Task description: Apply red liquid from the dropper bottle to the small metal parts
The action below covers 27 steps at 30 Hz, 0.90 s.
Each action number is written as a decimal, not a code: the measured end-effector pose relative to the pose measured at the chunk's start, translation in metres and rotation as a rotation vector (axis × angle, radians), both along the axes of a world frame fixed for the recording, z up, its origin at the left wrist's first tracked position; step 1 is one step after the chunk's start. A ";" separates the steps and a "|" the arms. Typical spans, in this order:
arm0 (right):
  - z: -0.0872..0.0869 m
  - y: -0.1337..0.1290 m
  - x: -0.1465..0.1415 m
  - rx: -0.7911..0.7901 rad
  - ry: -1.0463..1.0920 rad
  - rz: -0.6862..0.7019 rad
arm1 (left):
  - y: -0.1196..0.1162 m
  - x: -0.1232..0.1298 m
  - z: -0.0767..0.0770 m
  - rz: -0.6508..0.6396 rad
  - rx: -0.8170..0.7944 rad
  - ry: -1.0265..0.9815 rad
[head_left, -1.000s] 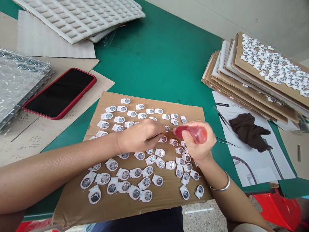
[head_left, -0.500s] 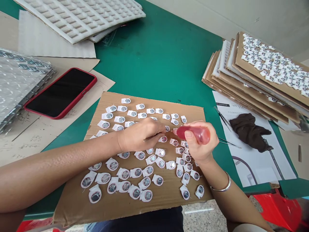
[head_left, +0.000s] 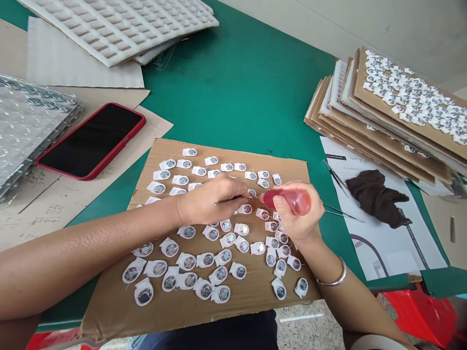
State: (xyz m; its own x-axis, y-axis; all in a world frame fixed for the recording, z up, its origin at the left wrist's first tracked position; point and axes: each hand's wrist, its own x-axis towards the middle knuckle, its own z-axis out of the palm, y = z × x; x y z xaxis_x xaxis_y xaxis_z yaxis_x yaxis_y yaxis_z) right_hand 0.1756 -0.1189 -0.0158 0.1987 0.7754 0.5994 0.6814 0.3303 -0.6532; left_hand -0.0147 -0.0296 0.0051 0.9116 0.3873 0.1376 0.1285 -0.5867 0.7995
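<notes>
My left hand [head_left: 215,197] is closed in a pinch around a thin metal tool [head_left: 230,200], which looks like tweezers; its tip is hard to make out. In my right hand [head_left: 301,214] is a small squeeze bottle [head_left: 288,201] of red liquid, tilted with its nozzle toward my left fingertips. Both hands are over a brown cardboard sheet [head_left: 251,304]. Many small white tabbed pieces with round metal discs, such as this one [head_left: 238,271], lie on it. Between the hands sits one such piece [head_left: 251,193], close to the nozzle. My left forearm hides part of the sheet.
A red-cased phone [head_left: 91,141] and a clear tray [head_left: 32,126] lie left. White foam trays [head_left: 124,29] are behind. Stacked cardboard sheets [head_left: 365,131] bearing similar pieces stand right, near a dark cloth [head_left: 375,197] and metal tweezers [head_left: 345,212] on paper.
My right hand and the bottle have shifted slightly left, toward my left hand. My left hand has moved a little, and its metal tool shows more. The pieces lie as before.
</notes>
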 end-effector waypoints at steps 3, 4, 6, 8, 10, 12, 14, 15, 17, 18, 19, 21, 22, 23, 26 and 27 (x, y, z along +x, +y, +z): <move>0.000 0.001 -0.001 -0.004 0.016 0.021 | 0.001 0.001 0.001 0.019 -0.020 -0.004; 0.000 0.001 -0.002 -0.009 0.024 0.031 | 0.001 0.001 0.001 0.024 -0.023 -0.004; 0.000 0.002 -0.003 -0.022 0.032 0.043 | 0.001 0.001 0.000 0.033 -0.033 -0.003; 0.000 0.002 -0.003 -0.025 0.032 0.041 | 0.001 0.001 -0.002 0.038 -0.046 -0.001; -0.001 0.002 -0.003 -0.021 0.031 0.038 | 0.001 0.001 -0.004 0.040 -0.060 0.002; -0.001 0.002 -0.003 -0.013 0.034 0.043 | 0.001 0.001 -0.005 0.048 -0.072 0.010; -0.002 0.002 -0.002 -0.007 0.038 0.051 | 0.001 0.001 -0.006 0.060 -0.086 0.022; -0.002 0.002 -0.002 -0.003 0.040 0.051 | 0.002 0.001 -0.005 0.066 -0.090 0.026; -0.002 0.002 -0.002 0.002 0.046 0.050 | 0.002 0.001 -0.004 0.069 -0.095 0.026; -0.002 0.002 -0.002 0.003 0.049 0.050 | 0.002 0.001 -0.004 0.068 -0.096 0.023; -0.002 0.002 -0.002 0.004 0.050 0.050 | 0.002 0.002 -0.004 0.067 -0.095 0.018; -0.002 0.002 -0.003 0.011 0.042 0.049 | 0.002 0.002 -0.004 0.068 -0.095 0.010; -0.002 0.002 -0.003 0.014 0.034 0.048 | 0.002 0.002 -0.004 0.071 -0.096 0.008; -0.002 0.002 -0.003 0.016 0.025 0.045 | 0.002 0.002 -0.005 0.073 -0.098 0.007; -0.003 0.002 -0.002 0.007 0.019 0.042 | 0.002 0.002 -0.006 0.079 -0.106 0.012; -0.004 0.002 -0.002 0.004 0.025 0.043 | 0.002 0.002 -0.006 0.081 -0.108 0.016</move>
State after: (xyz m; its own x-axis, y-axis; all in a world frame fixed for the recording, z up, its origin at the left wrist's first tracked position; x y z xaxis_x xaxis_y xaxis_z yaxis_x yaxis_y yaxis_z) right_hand 0.1733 -0.1168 -0.0196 0.1801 0.7813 0.5976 0.6502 0.3613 -0.6683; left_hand -0.0129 -0.0281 -0.0006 0.8786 0.4712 0.0770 0.1848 -0.4843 0.8552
